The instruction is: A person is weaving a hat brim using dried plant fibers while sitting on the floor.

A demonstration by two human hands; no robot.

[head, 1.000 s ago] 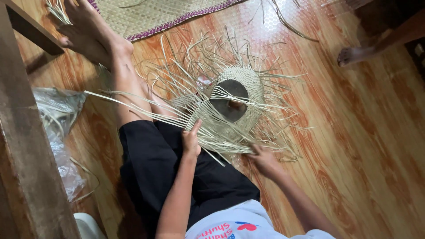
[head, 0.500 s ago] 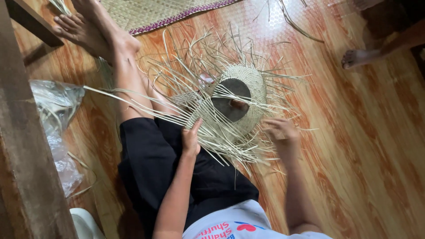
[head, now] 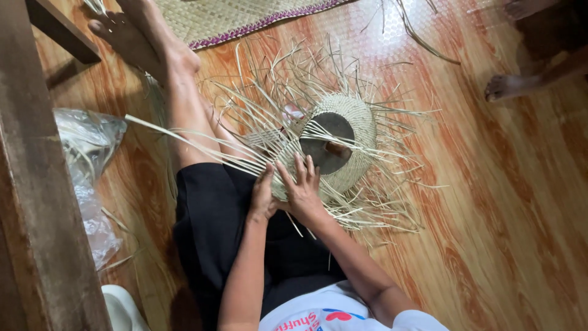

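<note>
Pressing both hands, left hand (head: 263, 195) and right hand (head: 301, 187), on a half-woven straw basket (head: 358, 125).

right hand (head: 301, 190) moved from floor-side strands onto woven basket (head: 352, 132), beside left hand (head: 263, 196)

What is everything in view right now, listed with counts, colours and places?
Round half-woven pale straw basket: one, tan with dark opening, floor centre, loose strands fanning out.
Flat woven straw mat with purple edge: one, tan, top.
Clear crumpled plastic bag: one, left, by dark wooden beam.
Glossy orange wood-grain floor: underneath everything.
Another person's bare foot: one, top right.
Own legs: stretched out, black trousers.
Left hand: on strands at the basket's near edge.
Right hand: spread on the basket's near rim.
</note>
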